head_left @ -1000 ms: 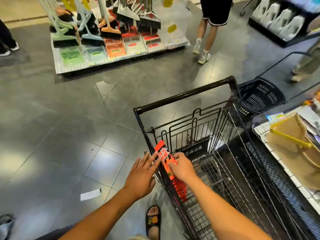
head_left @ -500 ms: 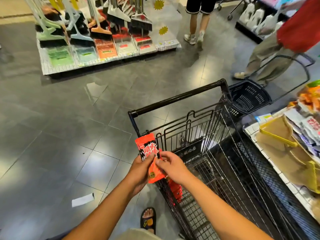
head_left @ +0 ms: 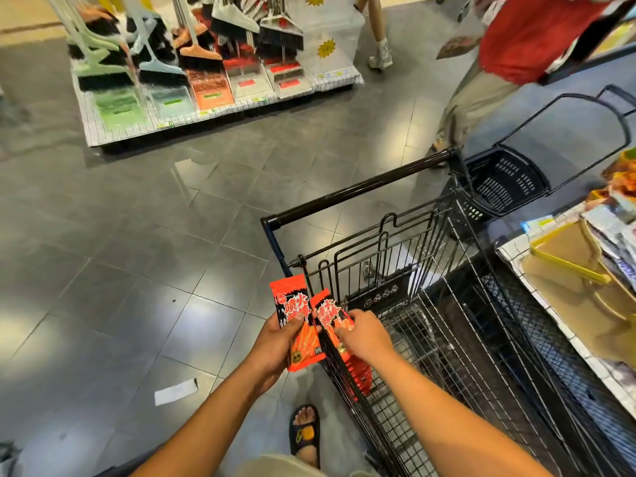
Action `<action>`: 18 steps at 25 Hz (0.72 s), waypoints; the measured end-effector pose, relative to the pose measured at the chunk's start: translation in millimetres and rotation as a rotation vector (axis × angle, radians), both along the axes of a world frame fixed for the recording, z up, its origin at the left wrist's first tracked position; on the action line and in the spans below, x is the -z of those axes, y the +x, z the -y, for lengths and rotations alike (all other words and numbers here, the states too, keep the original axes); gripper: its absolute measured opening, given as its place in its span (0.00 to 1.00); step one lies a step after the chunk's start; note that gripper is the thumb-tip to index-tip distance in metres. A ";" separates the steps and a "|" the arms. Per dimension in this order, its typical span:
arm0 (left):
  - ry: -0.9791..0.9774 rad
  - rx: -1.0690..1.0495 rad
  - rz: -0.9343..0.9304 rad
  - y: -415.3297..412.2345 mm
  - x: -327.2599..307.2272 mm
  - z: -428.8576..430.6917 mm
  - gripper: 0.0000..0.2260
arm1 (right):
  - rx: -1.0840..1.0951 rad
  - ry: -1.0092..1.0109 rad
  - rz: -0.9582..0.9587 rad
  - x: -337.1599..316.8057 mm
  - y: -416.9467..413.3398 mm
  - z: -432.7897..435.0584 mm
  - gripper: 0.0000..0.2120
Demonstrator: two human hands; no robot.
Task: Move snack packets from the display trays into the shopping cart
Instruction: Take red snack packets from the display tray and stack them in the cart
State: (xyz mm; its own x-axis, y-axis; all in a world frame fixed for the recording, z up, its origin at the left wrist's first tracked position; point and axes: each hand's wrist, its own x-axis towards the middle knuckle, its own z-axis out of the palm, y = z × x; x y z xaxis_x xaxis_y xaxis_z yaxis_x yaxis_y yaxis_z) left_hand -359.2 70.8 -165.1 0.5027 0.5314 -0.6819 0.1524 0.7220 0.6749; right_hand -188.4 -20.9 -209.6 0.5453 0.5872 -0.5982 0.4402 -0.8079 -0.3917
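Bright, even overhead store light fills my head feed. Pale glare patches sit on the glossy grey floor (head_left: 203, 318), and a soft shadow lies under the broom display (head_left: 93, 132). The centre is sharp, the print on the snack packets (head_left: 292, 304) crisp; a passer-by in red (head_left: 526, 36) at upper right is motion-smeared. Wide-angle distortion bows the frame edges.

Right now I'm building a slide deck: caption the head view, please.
Left hand holds one red packet, right hand a second packet, at the cart's near corner.

Open-topped cart (head_left: 447, 304), wire-walled sides.
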 end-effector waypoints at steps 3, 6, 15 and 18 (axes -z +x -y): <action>0.018 0.023 -0.005 -1.4 -1.1 -2.1 0.10 | 0.042 0.021 -0.038 -3.5 -1.9 -6.4 0.15; 0.034 0.017 -0.005 -0.8 -2.5 -4.1 0.10 | 0.095 0.047 -0.135 -3.1 -2.5 -7.6 0.11; 0.154 0.112 -0.004 14.0 -3.2 13.3 0.12 | 0.380 0.402 -0.380 -34.9 21.0 59.6 0.17; 0.188 0.183 0.017 28.6 -3.2 41.4 0.12 | 0.533 0.537 -0.413 -51.7 14.3 109.8 0.08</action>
State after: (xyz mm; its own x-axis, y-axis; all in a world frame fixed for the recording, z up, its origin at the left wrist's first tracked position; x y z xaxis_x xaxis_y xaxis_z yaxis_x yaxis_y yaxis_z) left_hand -330.6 29.4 -161.9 0.6124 0.5470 -0.5708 0.2567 0.5454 0.7979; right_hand -174.1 -130.8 -157.9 0.6285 0.5746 -0.5242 -0.2076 -0.5256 -0.8250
